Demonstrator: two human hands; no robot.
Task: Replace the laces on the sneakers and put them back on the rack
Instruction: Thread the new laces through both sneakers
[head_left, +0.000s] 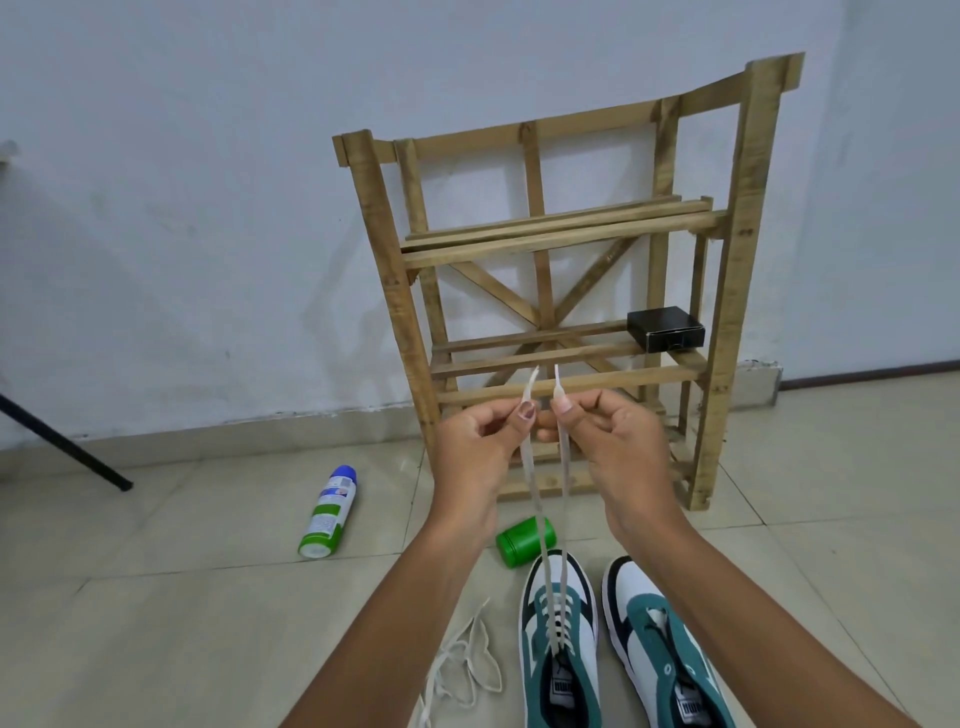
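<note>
**Evenly raised: both lace ends pulled up from a sneaker**

Both hands are lifted side by side, nearly touching. The left hand (480, 441) pinches one end of a white lace (546, 525); the right hand (618, 441) pinches the other. Its two strands run down to the left sneaker (561, 644), green, white and black, on the tiled floor (182, 623). Just beside it stands the right sneaker (662, 644). A loose lace (467, 665) lies left of them. Behind stands the wooden rack (556, 291).

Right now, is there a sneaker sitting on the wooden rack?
No, both sneakers stand on the floor in front of the rack, whose shelves hold only a small black box.
</note>
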